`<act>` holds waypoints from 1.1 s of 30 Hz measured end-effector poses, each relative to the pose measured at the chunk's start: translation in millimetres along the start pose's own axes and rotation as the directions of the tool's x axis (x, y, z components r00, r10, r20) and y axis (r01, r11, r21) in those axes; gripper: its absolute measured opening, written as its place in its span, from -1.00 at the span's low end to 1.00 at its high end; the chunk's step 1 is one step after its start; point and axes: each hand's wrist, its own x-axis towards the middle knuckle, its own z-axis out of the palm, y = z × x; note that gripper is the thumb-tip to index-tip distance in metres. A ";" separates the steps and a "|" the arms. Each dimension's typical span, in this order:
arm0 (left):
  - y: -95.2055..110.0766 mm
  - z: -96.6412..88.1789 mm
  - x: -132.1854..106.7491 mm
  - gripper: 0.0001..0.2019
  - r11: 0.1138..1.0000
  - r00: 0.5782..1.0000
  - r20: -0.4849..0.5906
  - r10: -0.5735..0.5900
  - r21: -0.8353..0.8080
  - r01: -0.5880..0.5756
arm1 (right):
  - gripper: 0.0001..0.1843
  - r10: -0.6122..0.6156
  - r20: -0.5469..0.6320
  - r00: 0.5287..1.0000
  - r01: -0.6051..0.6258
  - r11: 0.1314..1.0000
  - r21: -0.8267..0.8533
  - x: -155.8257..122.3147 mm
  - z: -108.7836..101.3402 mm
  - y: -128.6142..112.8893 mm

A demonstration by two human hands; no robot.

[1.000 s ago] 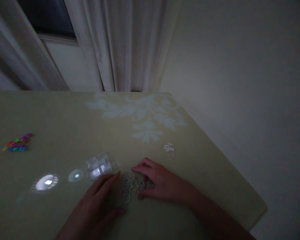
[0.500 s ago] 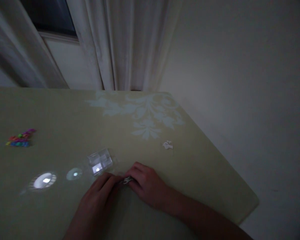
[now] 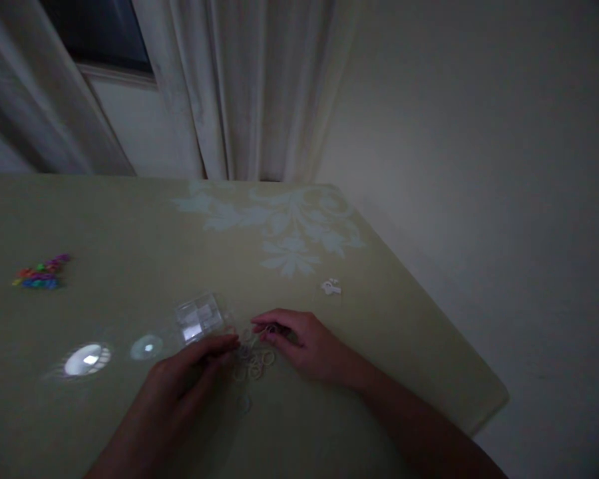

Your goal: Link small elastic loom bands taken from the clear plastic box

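Several small pale rings lie in a loose pile on the table between my hands. One lone ring sits nearer to me. My right hand is at the pile's right, with thumb and fingers closed around a few rings. On the left side of the pile, my left hand has its thumb and fingers apart, the fingertips beside the rings. Dim light hides whether a ring touches them. Just beyond my left hand stands a clear plastic box with compartments.
A small white whistle-shaped piece lies to the right, beyond my right hand. Colourful small pieces form a heap at the far left. The pale green table ends at a wall on the right and curtains behind.
My hands were close together over a bunch of rings. They have moved apart, and loose rings now lie spread on the table between them.
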 end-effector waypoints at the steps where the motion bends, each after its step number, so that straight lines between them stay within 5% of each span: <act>1: -1.8 -1.0 -0.3 -0.70 1.000 1.000 0.021 -0.001 0.001 0.001 | -0.64 -0.008 0.052 0.999 0.009 1.000 -0.023 -0.3 -4.2 0.0; 4: -10.8 0.8 -3.9 -0.65 0.996 0.996 0.051 0.071 0.056 -0.074 | -0.50 -0.059 0.160 0.985 0.082 0.986 -0.145 -1.9 -9.7 0.8; 8: -18.9 11.5 -8.8 -0.33 0.974 0.987 0.068 0.148 0.161 -0.158 | -0.16 -0.103 0.178 0.979 0.161 0.923 -0.350 -4.0 2.4 2.7; 16: -12.5 23.1 -4.3 -0.77 0.978 0.989 -0.004 0.148 0.147 -0.146 | -0.66 -0.104 0.127 0.986 0.159 0.803 -0.574 1.6 32.7 9.5; 23: -5.8 18.9 -0.3 -0.82 0.979 0.991 -0.021 0.134 0.156 -0.129 | -0.85 -0.180 0.115 0.977 0.213 0.848 -0.486 6.6 27.9 15.6; 33: 1.3 -1.8 6.4 -0.72 0.999 0.999 0.029 0.034 0.021 -0.035 | -0.74 -0.167 -0.018 0.986 0.161 0.969 -0.187 6.7 7.8 6.0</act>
